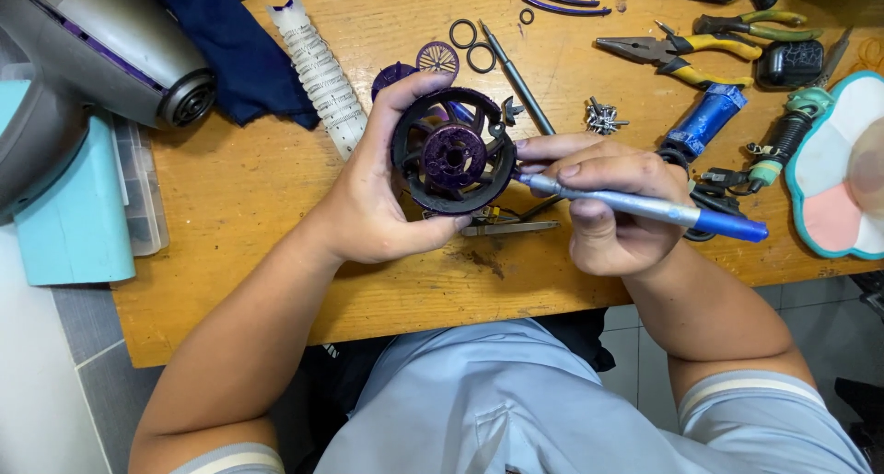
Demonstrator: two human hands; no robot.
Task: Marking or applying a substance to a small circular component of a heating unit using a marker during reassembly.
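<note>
My left hand [373, 193] grips a round black and purple motor housing [453, 152] above the wooden table [239, 188], thumb over its top rim and fingers under it. My right hand [612, 202] holds a blue-handled screwdriver [645, 207] like a pen. Its tip touches the right edge of the housing. Small tweezers [511, 227] lie on the table just below the housing.
A grey hair dryer body [101, 46], a dark blue cloth [235, 50] and a white ribbed piece [322, 73] lie at the left. Black rings [471, 46], a metal rod [517, 80], screws [603, 117], pliers [681, 50] and a flower-shaped tray [843, 170] sit right.
</note>
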